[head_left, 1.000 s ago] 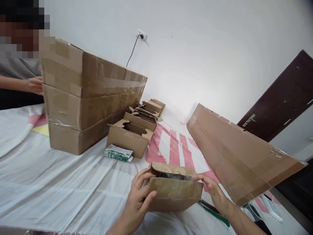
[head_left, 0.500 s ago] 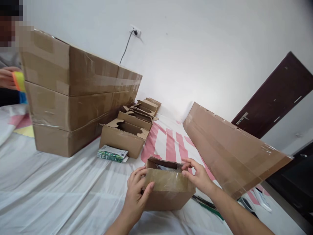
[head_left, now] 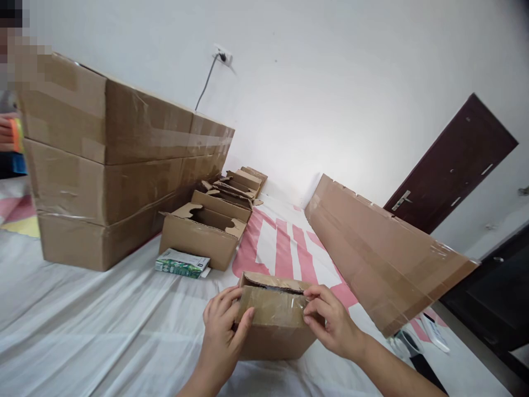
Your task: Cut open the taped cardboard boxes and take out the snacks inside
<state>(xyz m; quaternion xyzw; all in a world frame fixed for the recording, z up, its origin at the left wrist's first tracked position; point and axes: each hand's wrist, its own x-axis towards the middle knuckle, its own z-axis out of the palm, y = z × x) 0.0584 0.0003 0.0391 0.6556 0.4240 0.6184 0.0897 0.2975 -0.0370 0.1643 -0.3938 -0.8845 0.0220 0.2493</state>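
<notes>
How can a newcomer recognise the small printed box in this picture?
Find the big stack of taped cartons at the picture's left. Right of it, an open cardboard box sits; the small printed box lies at its near side. Its green and white print sets it apart from the brown cardboard.

Mostly hidden: interior of small box (head_left: pixel 275 342). Cut by left edge: co-worker's hand (head_left: pixel 5 132). Unreadably small: print on green carton (head_left: pixel 179 264).

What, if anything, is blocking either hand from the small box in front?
Nothing visible is. The left hand holds the box at its left end, and the right hand has its fingertips at the right end.
</notes>
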